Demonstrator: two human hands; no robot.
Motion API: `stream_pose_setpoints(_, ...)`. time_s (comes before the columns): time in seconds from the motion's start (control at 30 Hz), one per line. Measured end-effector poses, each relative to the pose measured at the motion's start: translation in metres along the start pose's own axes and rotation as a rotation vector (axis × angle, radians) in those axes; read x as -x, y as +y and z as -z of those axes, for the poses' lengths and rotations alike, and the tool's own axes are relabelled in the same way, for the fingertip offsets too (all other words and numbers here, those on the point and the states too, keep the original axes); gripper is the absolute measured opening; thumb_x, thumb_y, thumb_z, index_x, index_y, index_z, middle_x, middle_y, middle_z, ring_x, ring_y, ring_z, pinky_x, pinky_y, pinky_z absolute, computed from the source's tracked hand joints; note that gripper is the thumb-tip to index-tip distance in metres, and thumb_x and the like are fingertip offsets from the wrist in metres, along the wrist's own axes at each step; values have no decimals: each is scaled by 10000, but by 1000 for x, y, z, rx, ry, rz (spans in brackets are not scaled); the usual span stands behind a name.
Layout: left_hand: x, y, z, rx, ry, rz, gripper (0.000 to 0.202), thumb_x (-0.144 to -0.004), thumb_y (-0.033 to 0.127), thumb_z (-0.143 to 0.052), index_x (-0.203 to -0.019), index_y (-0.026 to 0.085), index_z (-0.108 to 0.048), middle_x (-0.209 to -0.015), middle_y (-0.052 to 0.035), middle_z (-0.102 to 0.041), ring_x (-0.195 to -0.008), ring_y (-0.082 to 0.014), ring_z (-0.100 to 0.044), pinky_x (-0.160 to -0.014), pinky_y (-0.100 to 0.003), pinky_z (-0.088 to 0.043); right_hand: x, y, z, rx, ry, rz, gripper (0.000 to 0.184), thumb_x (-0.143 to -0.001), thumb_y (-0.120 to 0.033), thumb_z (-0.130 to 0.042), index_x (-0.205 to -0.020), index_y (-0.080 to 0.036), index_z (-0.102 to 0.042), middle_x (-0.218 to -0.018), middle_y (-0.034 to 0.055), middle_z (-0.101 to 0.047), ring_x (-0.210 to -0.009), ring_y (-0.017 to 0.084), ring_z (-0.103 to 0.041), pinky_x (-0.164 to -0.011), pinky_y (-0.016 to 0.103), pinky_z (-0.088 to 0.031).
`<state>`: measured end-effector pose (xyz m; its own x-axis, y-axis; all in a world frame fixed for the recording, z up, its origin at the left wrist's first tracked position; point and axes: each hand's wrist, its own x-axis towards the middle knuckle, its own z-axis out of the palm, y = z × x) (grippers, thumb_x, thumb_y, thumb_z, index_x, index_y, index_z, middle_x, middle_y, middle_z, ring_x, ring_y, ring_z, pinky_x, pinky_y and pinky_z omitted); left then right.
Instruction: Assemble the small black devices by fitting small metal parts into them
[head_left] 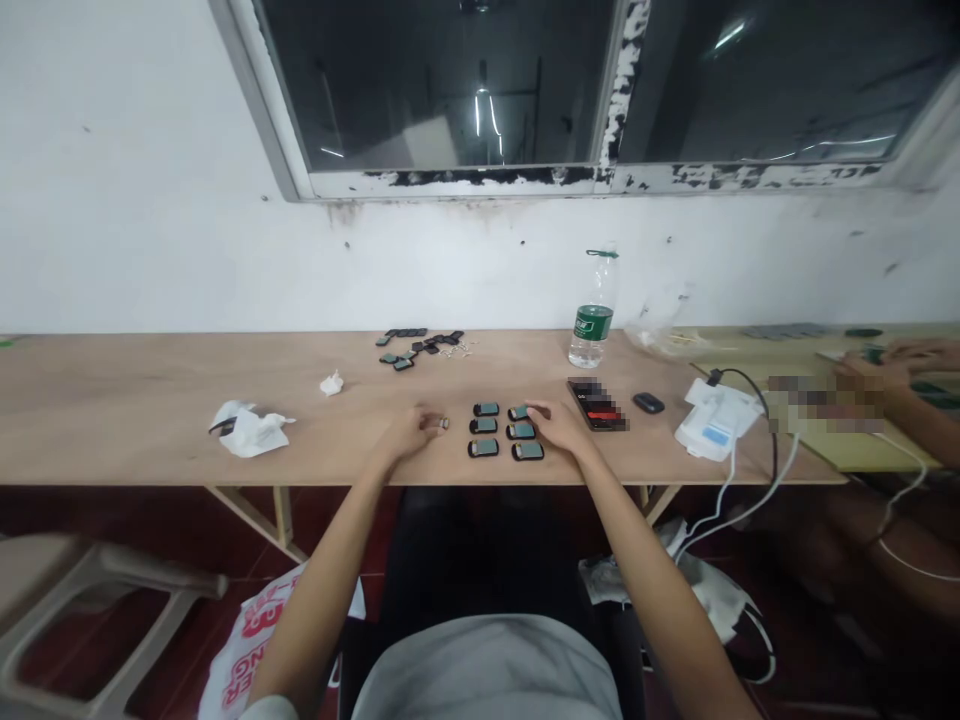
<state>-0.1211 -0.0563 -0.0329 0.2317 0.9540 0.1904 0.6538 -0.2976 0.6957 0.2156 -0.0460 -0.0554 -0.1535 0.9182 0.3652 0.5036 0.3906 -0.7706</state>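
Several small oval black cases with grey-green panels lie in two columns on the wooden table [165, 400]. Left of them, my left hand [409, 435] is low over the tabletop, its fingertips closed on a small silvery piece [444, 423] too tiny to make out in detail. At the right column, my right hand [556, 424] has its fingers stretched out, with the fingertips at the edge of the top oval case [518, 412]. Directly below that one lies another case [520, 431]. The lower left case [483, 449] lies flat, untouched.
Behind are dark pieces [405, 333] and small white bits [454, 351]. A water bottle [591, 325], phone [596, 403], black oval gadget [649, 402] and cabled white box [716, 420] stand right. Crumpled tissue [251, 432] lies left. Another person's hands [874, 370] work at far right.
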Motion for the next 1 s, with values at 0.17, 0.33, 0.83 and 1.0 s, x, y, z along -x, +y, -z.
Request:
stream_pose_setpoints(0.17, 1, 2, 2, -36, 8, -45, 285, -779, 394, -732, -991, 208, -768, -1149, -109, -734, -1006, -296, -691, -938, -408, -532, 3, -12, 3, 72, -12, 92, 284, -923, -271, -559, -1119, -182, -744, -1186, 122, -726, -1131, 284, -662, -1041, 471, -482)
stream_pose_setpoints(0.33, 0, -1, 1, -59, -12, -47, 323, -786, 470, -699, -971, 212, -764, -1099, -100, -745, -977, -294, -690, -900, -392, -539, 7, -35, -1, 100, -62, 297, 303, -964, -223, -480, -1123, -193, -736, -1226, 112, -683, -1185, 251, -605, -1080, 437, -438)
stream_pose_setpoints(0.83, 5, 3, 10, -104, -82, -120, 275, -789, 390, -669, -998, 230, -750, -1098, -93, -715, -975, -270, -681, -899, -371, -537, 20, -58, -28, 348, -179, 332, 209, -976, -213, -488, -964, -216, -697, -1187, 95, -700, -1171, 270, -560, -1002, 460, -363)
stream_pose_setpoints(1.0, 6, 3, 11, -158, -103, -132, 280, -807, 349, -649, -1037, 215, -734, -1113, -104, -702, -995, -273, -679, -890, -368, -543, 21, -56, -30, 363, -159, 279, 129, -939, -197, -530, -920, -219, -656, -1022, 75, -718, -1024, 270, -592, -946, 428, -370)
